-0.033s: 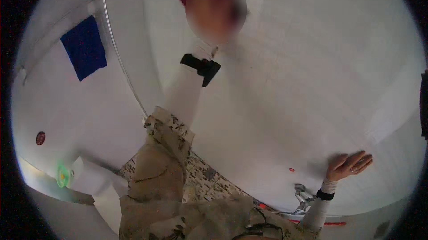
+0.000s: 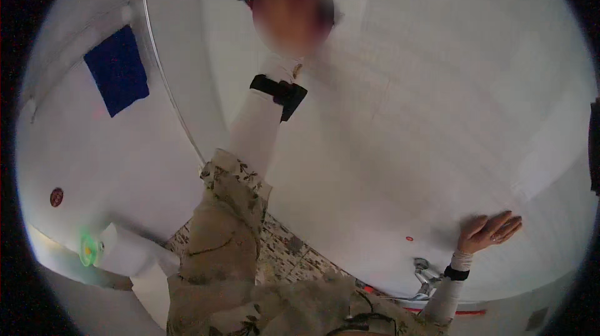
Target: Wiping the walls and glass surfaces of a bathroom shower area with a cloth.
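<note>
White tiled wall (image 2: 437, 117) fills the view, a dark blue cloth (image 2: 117, 70) hangs at left, patterned mosaic floor (image 2: 287, 255) below, chrome tap (image 2: 425, 273) low right.

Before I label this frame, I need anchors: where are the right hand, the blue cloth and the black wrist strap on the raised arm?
right hand (image 2: 489, 231), head view, on the back of the palm.
blue cloth (image 2: 117, 70), head view, at its middle.
black wrist strap (image 2: 279, 91), head view, on the band across the raised left wrist.
</note>
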{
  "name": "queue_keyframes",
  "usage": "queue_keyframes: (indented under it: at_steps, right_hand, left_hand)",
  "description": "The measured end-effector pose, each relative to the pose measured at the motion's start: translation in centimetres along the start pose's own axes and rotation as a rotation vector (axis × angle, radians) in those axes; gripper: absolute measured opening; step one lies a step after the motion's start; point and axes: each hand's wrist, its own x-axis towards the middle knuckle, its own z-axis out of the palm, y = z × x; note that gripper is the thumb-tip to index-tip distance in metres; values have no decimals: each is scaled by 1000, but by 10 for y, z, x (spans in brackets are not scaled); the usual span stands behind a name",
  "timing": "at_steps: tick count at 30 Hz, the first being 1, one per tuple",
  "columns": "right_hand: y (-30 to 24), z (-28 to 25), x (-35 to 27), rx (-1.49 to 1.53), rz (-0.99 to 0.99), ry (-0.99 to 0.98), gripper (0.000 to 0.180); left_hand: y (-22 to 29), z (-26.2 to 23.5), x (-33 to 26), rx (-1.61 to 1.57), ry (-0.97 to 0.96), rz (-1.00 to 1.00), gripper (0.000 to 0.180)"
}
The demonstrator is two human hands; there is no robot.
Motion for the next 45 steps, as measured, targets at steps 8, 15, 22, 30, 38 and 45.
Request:
queue_keyframes:
  at_steps: [8,15,22,30,38,45]
  right_hand:
    - [-88,-12,28,207,5,-122,44]
    - [-191,8,34,435,-120,-226,49]
    - [-192,33,24,224,-91,-215,46]
    - [-194,51,19,133,-104,-111,47]
    - [-227,46,25,86,-154,-72,50]
    - [-218,41,32,77,-183,-79,53]
  left_hand:
    - [57,-17,-36,-10,-238,555,90]
    - [88,-24,2,-125,-322,908,83]
    - [-22,-12,115,-53,-47,301,92]
    - [-157,3,-3,-271,158,-150,78]
    - [-289,-18,-343,375,-459,-929,69]
    - [-276,1,-370,-530,410,-1501,64]
